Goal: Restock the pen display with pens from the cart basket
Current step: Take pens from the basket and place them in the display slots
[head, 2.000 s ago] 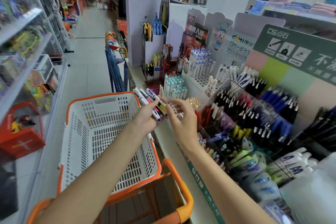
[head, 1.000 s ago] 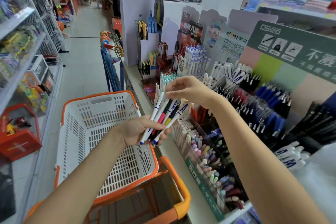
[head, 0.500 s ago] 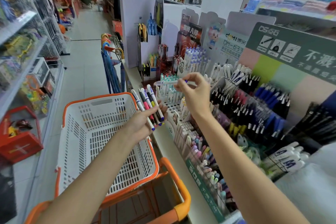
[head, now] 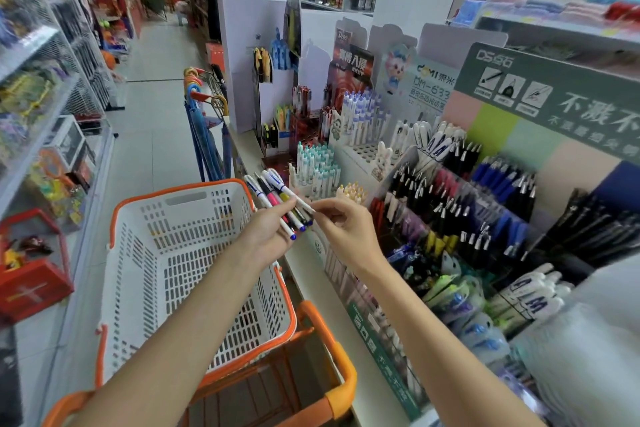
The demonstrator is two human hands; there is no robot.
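Note:
My left hand [head: 268, 230] grips a fanned bundle of pens [head: 273, 191], white, black, pink and yellow, over the right rim of the cart basket [head: 138, 274]. My right hand [head: 346, 229] is right beside it, thumb and forefinger pinching the lower end of one white pen in the bundle. The pen display [head: 450, 204] stands to the right on the shelf, its tiers packed with black, blue, red and white pens. A block of white-and-teal pens [head: 317, 166] stands just beyond my hands.
The white basket with orange rim sits in an orange cart [head: 311, 381]; no pens show inside the basket. Blue umbrellas [head: 204, 135] hang ahead of the cart. Shelves of toys line the left side of the aisle [head: 152, 107]. A red box [head: 31, 284] sits low left.
My right hand held a white pen up at the teal-pen block and has come back down to the bundle without it. The left hand stays over the basket rim with the bundle.

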